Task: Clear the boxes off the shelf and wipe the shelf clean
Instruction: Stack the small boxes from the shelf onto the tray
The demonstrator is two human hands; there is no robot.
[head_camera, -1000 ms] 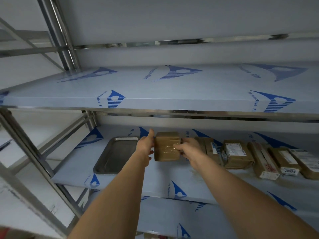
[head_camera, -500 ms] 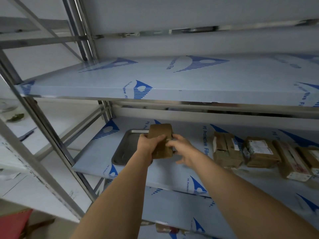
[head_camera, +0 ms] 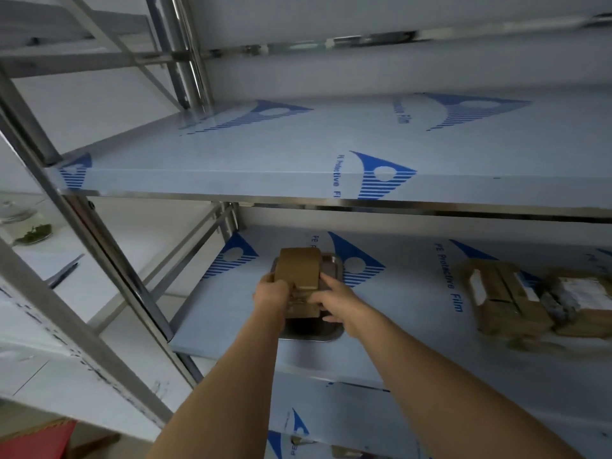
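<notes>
A small brown cardboard box [head_camera: 299, 271] is held between both hands over a steel tray [head_camera: 313, 332] on the middle shelf [head_camera: 407, 342]. My left hand [head_camera: 273, 293] grips the box's left side, fingers curled round it. On the box's right side, my right hand [head_camera: 331, 301] holds its lower edge with curled fingers. The box hides most of the tray. More brown boxes [head_camera: 506, 299] with white labels lie in a row further right on the same shelf.
The upper shelf [head_camera: 265, 160], covered in blue-printed protective film, juts out above the hands. Steel uprights [head_camera: 109, 260] and diagonal braces stand at the left. A lower shelf [head_camera: 347, 422] shows below. Something red [head_camera: 36, 438] sits at the bottom left.
Both hands have carried the box leftward from the row of boxes to above the tray. The camera view has swung left and closer.
</notes>
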